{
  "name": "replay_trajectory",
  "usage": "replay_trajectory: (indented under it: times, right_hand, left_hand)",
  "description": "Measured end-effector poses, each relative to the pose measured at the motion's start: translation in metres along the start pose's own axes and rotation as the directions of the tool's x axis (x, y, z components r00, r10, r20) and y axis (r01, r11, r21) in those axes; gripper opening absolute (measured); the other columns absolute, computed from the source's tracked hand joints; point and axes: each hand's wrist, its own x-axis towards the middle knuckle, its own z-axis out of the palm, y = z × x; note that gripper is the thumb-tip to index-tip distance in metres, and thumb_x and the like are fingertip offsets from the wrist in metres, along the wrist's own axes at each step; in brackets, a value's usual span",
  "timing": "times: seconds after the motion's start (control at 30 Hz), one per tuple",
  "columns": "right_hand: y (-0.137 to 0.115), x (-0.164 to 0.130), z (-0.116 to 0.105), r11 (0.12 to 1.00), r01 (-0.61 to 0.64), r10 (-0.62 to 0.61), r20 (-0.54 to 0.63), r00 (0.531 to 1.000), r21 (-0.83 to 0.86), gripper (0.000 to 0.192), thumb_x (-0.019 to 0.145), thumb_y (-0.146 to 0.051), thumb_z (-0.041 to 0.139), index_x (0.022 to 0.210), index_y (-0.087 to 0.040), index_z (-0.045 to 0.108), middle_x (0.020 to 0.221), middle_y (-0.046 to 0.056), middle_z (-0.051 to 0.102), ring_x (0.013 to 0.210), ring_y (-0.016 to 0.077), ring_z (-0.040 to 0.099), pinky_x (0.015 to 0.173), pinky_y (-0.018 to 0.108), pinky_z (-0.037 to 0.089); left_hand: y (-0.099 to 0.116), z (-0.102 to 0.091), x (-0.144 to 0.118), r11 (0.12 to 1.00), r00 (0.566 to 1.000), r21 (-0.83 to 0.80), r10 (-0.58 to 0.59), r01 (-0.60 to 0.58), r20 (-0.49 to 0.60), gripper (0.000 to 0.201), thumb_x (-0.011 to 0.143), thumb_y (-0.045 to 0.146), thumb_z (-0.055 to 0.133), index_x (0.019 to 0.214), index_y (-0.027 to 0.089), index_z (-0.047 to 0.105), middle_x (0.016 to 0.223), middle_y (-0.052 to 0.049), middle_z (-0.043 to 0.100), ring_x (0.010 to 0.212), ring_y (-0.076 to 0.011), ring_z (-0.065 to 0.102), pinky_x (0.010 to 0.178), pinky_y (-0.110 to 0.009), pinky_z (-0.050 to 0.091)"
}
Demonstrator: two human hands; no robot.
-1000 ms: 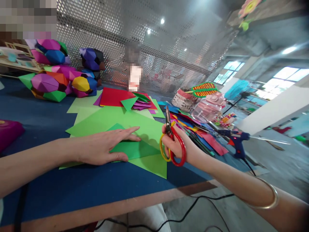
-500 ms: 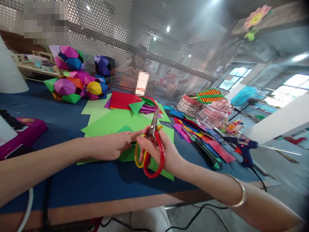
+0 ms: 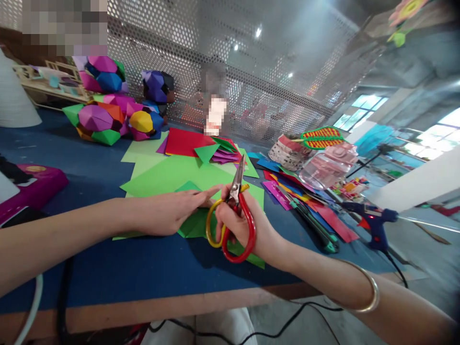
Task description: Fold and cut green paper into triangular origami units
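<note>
Two hands meet over a folded green paper (image 3: 192,225) near the front edge of the blue table (image 3: 108,268). The right hand (image 3: 244,227) has its fingers (image 3: 224,223) threaded through the red and yellow loops of a pair of scissors (image 3: 235,211) and closed on them, blades together and pointing up and away. The left hand (image 3: 168,213) lies flat on the paper, fingers stretched out and close together, tips just beside the scissors.

Under the folded piece lie larger light green sheets (image 3: 161,175); behind them a red sheet (image 3: 183,142) and small purple and green pieces. To the right are a spread of mixed coloured papers (image 3: 305,201), a clear plastic jar (image 3: 325,170) and a blue glue gun (image 3: 373,223). Faceted paper balls (image 3: 108,117) sit at the far left before a perforated metal screen (image 3: 251,62).
</note>
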Motion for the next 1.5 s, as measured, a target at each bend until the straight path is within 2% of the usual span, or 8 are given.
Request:
replay_trajectory:
  times: [0.17,0.6,0.67,0.83,0.97,1.13,1.33,1.5]
  right_hand:
    - [0.000,-0.009,-0.033,0.985,-0.035,0.028,-0.047,0.999,-0.168,0.018,0.090,-0.029,0.053,0.100,-0.025,0.039,0.052,-0.009,0.059,0.042,0.0143,0.058,0.037,0.018,0.038]
    - [0.000,-0.033,-0.101,0.927,-0.197,0.131,-0.215,0.968,-0.321,0.023,0.086,-0.032,0.056,0.101,-0.024,0.041,0.055,-0.008,0.059,0.042,0.0156,0.058,0.037,0.022,0.039]
    - [-0.005,-0.032,-0.111,0.850,-0.207,0.107,-0.225,0.968,-0.485,0.021,0.086,-0.033,0.057,0.099,-0.024,0.045,0.055,-0.008,0.057,0.042,0.0157,0.057,0.040,0.024,0.039]
    - [-0.003,-0.023,-0.131,0.422,-0.201,0.024,-0.210,0.977,-0.884,0.022,0.085,-0.035,0.063,0.100,-0.021,0.056,0.062,-0.003,0.062,0.056,0.0192,0.059,0.053,0.029,0.038]
    - [-0.004,-0.021,-0.110,0.218,-0.099,-0.156,-0.135,0.978,-0.971,0.025,0.093,-0.025,0.053,0.115,-0.013,0.060,0.117,0.018,0.063,0.104,0.0298,0.062,0.083,0.039,0.045]
    - [-0.019,-0.019,-0.054,0.445,0.038,0.006,0.046,0.999,-0.895,0.047,0.092,-0.054,0.060,0.121,-0.018,0.060,0.116,0.013,0.065,0.103,0.0290,0.062,0.086,0.039,0.046]
    - [-0.022,0.011,-0.035,0.493,0.021,0.125,0.095,0.988,-0.870,0.073,0.067,-0.059,0.082,0.119,-0.012,0.060,0.101,0.014,0.068,0.091,0.0313,0.064,0.070,0.035,0.045]
    - [-0.013,0.041,-0.041,0.740,0.104,-0.004,0.151,0.989,-0.664,0.032,0.077,-0.039,0.074,0.100,-0.018,0.068,0.093,0.005,0.073,0.085,0.0258,0.067,0.070,0.032,0.048]
  left_hand:
    - [0.004,-0.005,0.001,0.994,0.988,-0.111,0.007,0.011,0.153,0.082,0.094,0.006,0.033,0.158,0.031,-0.011,0.157,-0.001,0.041,0.142,-0.0242,0.038,0.110,-0.041,0.037]
    - [0.004,-0.004,0.000,0.994,0.991,-0.111,0.029,-0.015,0.131,0.075,0.099,0.011,0.032,0.158,0.035,-0.007,0.157,-0.001,0.041,0.143,-0.0245,0.039,0.113,-0.044,0.034]
    - [0.004,-0.004,0.000,0.995,0.991,-0.101,0.033,-0.020,0.128,0.076,0.098,0.010,0.033,0.158,0.035,-0.006,0.157,-0.001,0.041,0.143,-0.0245,0.039,0.113,-0.044,0.034]
    - [0.007,-0.003,-0.001,0.998,0.994,-0.069,0.018,-0.011,0.111,0.081,0.095,0.007,0.036,0.158,0.035,-0.005,0.156,-0.001,0.042,0.142,-0.0262,0.039,0.111,-0.046,0.037]
    - [0.010,-0.002,-0.004,0.999,0.996,-0.053,0.018,-0.013,0.083,0.081,0.095,0.006,0.034,0.158,0.037,-0.004,0.156,-0.001,0.043,0.141,-0.0261,0.041,0.111,-0.048,0.038]
    - [0.008,0.002,-0.006,0.999,0.998,0.023,0.046,-0.045,-0.043,0.074,0.098,0.011,0.036,0.159,0.034,0.002,0.155,-0.004,0.044,0.141,-0.0259,0.041,0.112,-0.047,0.039]
    - [0.006,0.001,-0.007,0.982,0.981,0.188,0.045,-0.009,-0.188,0.060,0.099,0.019,0.040,0.156,0.029,0.021,0.156,-0.007,0.041,0.141,-0.0276,0.041,0.115,-0.049,0.035]
    - [0.021,-0.011,-0.010,0.970,0.853,0.219,0.023,0.107,-0.521,0.032,0.100,0.021,0.039,0.132,0.026,0.041,0.126,-0.009,0.060,0.122,-0.0251,0.055,0.104,-0.043,0.044]
